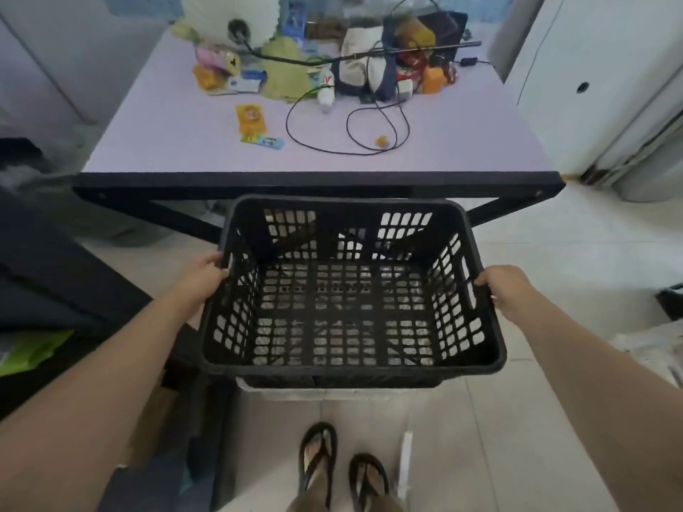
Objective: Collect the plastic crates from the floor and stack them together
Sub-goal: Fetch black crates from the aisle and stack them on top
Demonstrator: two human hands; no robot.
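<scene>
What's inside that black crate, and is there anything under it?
The black crate is empty. Through its mesh only pale floor shows. A white edge peeks out beneath its near rim; what it belongs to is hidden.

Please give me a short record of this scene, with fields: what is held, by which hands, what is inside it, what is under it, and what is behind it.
held object: black plastic crate, lattice walls and floor
left hand: grip on the crate's left rim
right hand: grip on the crate's right rim
crate contents: empty
below crate: a pale object shows at its near lower edge; what it is cannot be told
behind crate: table with clutter and a looped black cable
floor: pale tiles; feet in sandals
</scene>
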